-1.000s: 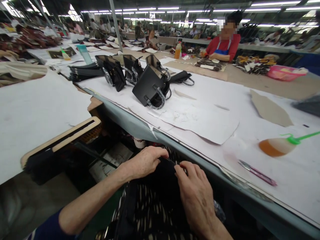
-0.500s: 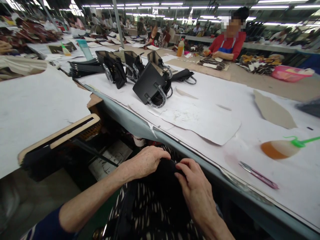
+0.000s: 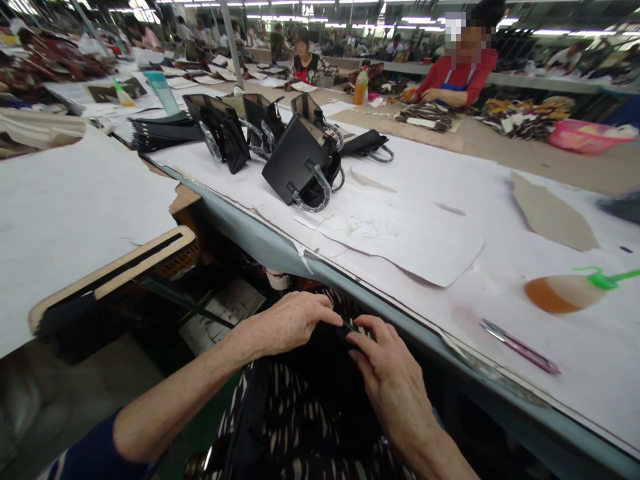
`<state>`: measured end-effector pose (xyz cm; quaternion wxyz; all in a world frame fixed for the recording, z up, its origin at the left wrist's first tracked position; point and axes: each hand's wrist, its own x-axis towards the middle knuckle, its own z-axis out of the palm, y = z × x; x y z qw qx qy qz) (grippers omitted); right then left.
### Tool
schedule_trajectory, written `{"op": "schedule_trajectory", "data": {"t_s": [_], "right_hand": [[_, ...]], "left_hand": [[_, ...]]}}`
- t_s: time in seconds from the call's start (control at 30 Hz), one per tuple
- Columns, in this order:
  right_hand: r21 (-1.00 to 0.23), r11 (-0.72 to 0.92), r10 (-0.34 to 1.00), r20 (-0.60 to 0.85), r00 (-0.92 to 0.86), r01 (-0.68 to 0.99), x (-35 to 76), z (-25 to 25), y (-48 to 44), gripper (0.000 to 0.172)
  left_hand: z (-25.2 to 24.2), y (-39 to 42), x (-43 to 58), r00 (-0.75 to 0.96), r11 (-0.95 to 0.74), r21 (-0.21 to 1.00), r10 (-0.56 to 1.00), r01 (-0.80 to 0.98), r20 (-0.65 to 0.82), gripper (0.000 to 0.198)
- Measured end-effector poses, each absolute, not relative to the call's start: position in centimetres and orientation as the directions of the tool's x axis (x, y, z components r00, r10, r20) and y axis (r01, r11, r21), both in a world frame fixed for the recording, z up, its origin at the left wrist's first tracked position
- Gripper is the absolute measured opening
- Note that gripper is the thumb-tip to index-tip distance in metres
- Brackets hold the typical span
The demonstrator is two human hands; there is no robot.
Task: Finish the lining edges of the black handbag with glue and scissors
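Over my lap lies a dark black piece of material; its full shape is lost in shadow against patterned clothing. My left hand pinches its upper edge, the index finger stretched along it. Close by on the right, my right hand grips the same edge between thumb and curled fingers. A thin dark strip of that edge shows between the two sets of fingertips. On the table to the right lie pink-handled thread snips and a squeeze bottle of amber liquid with a green nozzle.
Several black handbags with wrapped handles, one in front, stand on the white-covered table. Its edge runs just beyond my hands. A slotted wooden-rimmed piece juts out at left. Across the table a person in red works near a pink basket.
My fingers have shifted slightly along the black edge, and a thin strip of it now shows between them. The view has tilted a little; the table items stay put.
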<state>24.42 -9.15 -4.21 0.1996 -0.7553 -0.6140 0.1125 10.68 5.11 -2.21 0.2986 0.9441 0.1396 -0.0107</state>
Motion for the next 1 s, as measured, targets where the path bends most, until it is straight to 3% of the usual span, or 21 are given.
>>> {"op": "schedule_trajectory", "data": {"t_s": [0.33, 0.67, 1.0], "right_hand": [[-0.351, -0.048, 0.977, 0.178, 0.117, 0.935, 25.0, -4.9, -9.4, 0.025], [-0.193, 0.037, 0.926, 0.377, 0.039, 0.981, 25.4, -6.3, -10.3, 0.025], [-0.249, 0.099, 0.893, 0.449, 0.024, 0.963, 26.7, -6.7, -11.4, 0.02]], "left_hand": [[-1.8, 4.8, 11.0, 0.954, -0.866, 0.414, 0.204, 0.28, -0.22, 0.046], [-1.8, 4.9, 11.3, 0.955, -0.865, 0.419, 0.198, 0.277, -0.223, 0.038], [-2.2, 5.2, 11.2, 0.962, -0.857, 0.443, 0.197, 0.263, -0.189, 0.035]]}}
